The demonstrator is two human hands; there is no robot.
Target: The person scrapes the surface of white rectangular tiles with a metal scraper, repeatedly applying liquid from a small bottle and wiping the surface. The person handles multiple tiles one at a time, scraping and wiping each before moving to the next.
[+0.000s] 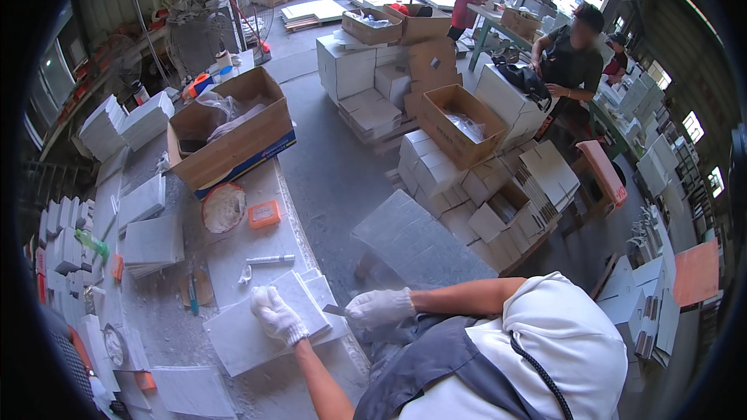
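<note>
White knit gloves cover both my hands. My left hand (276, 316) is closed, resting on a pale stone tile (243, 333); anything inside its curled fingers is hidden. My right hand (381, 308), just off the table's right edge, is closed around a small flat scraper blade (335, 309) that points toward the tiles. Another tile (320, 292) lies partly beneath the first. Beyond my left hand are a crumpled white scrap (246, 274) and a white tube-shaped stick (271, 259). Farther off sit a bowl of white paste (224, 208) and an orange box (264, 215).
An open cardboard box (233, 136) stands at the table's far end. Stacked tiles (153, 243) and a green bottle (92, 243) lie left. A grey slab (420, 237) is right of the table, before piled white cartons (432, 163). A person (572, 62) works beyond.
</note>
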